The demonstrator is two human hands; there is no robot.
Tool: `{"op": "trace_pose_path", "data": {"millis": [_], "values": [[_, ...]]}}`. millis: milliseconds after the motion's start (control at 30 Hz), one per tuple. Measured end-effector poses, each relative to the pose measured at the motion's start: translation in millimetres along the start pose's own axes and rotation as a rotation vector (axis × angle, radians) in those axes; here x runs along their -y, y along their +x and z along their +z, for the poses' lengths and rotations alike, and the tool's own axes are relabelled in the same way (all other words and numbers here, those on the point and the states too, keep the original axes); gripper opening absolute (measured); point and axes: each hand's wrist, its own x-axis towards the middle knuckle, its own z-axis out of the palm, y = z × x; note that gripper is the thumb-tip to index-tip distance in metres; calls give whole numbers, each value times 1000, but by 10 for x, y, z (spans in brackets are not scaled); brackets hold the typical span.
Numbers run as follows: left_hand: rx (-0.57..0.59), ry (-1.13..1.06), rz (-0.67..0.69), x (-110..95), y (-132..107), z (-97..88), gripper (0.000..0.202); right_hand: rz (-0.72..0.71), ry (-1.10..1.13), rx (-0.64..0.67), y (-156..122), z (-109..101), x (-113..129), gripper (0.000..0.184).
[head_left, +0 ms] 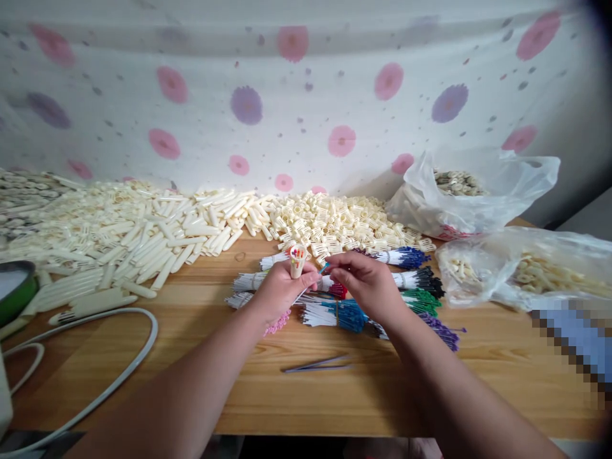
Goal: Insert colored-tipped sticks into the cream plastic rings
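My left hand (281, 292) is closed around an upright cream pen barrel (297, 262), with several coloured tips showing in its open top. Just right of the barrel, the fingertips of my right hand (366, 284) pinch a thin refill with a light-blue end (324, 268). Under and around both hands lie bundles of white refills with coloured ends: a blue bundle (351, 315), a green bundle (423, 301), a black bundle (428, 281), a purple bundle (442, 328) and a pink bundle (277, 323). My hands partly cover a red bundle (338, 291). Metal tweezers (315, 366) lie nearer to me.
Long cream barrels (176, 236) are heaped at the back left, short slotted cream parts (329, 220) at the back middle. Plastic bags of parts (478, 204) stand at the right. A white cable (153, 328) loops at the left, near a green bowl-like object (21, 299).
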Motion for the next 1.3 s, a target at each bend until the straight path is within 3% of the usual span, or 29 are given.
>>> {"op": "trace_pose_path", "data": {"millis": [100,200,400,467,633,767,1000,1133,1233,1300], "values": [[12,-2,9,27,2,8,19,110,203,15,-11,22,3,21],[21,14,27,55,3,-4,21,124,298,80,-13,24,10,19],[144,-168,-61,98,-41,13,25,-69,320,141,-34,12,83,4],[147,-113,-94,91,-42,22,25,-125,264,153,-37,9,108,9],[-71,200,9,130,65,-50,24,-232,-101,-42,-10,-72,110,11],[-209,425,46,145,112,-121,22,-240,-195,-213,-2,-145,94,12],[-227,497,76,97,99,-58,22,-301,-150,-349,-51,-147,95,10],[-246,453,173,149,84,-25,18,-370,54,-544,-139,-146,204,4],[-195,413,250,186,81,-35,18,-578,175,-672,-212,-162,307,12],[-178,383,273,188,79,-37,18,-712,158,-648,-276,-182,380,18]]}}
